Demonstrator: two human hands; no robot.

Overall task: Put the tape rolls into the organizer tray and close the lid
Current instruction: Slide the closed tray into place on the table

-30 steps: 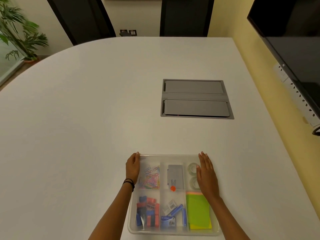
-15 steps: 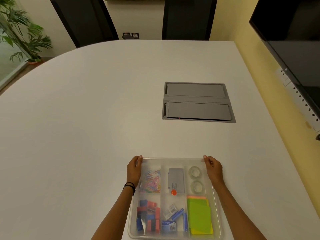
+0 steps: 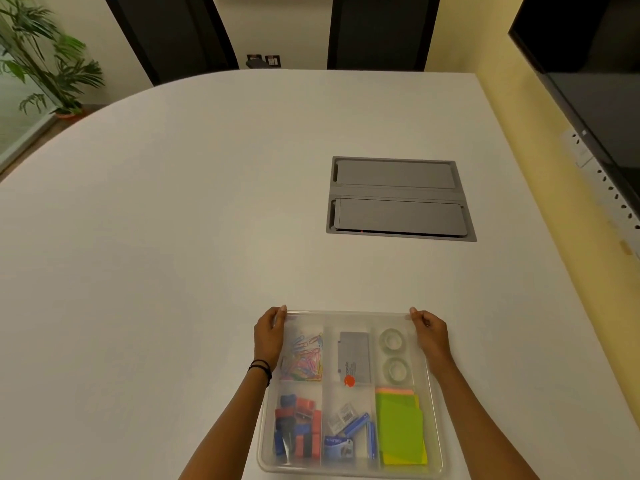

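A clear plastic organizer tray [image 3: 434, 427] lies at the table's near edge with a translucent lid [image 3: 349, 318] over it. Two clear tape rolls [image 3: 390, 339] [image 3: 397, 370] lie one behind the other in the far right compartment, seen through the lid. My left hand [image 3: 268, 336] grips the tray's far left corner, fingers curled over the rim. My right hand [image 3: 429, 332] grips the far right corner the same way.
Other compartments hold coloured paper clips [image 3: 303, 356], a grey card box [image 3: 354, 356], binder clips [image 3: 296, 427], staple boxes [image 3: 348, 434] and green sticky notes [image 3: 400, 429]. A grey cable hatch [image 3: 398, 199] is set in the white table [image 3: 173, 237]. A dark screen [image 3: 588, 64] hangs at right.
My right hand has slid from lying flat on the lid over the tape compartment to the far right corner. Both hands now curl around the far corners.
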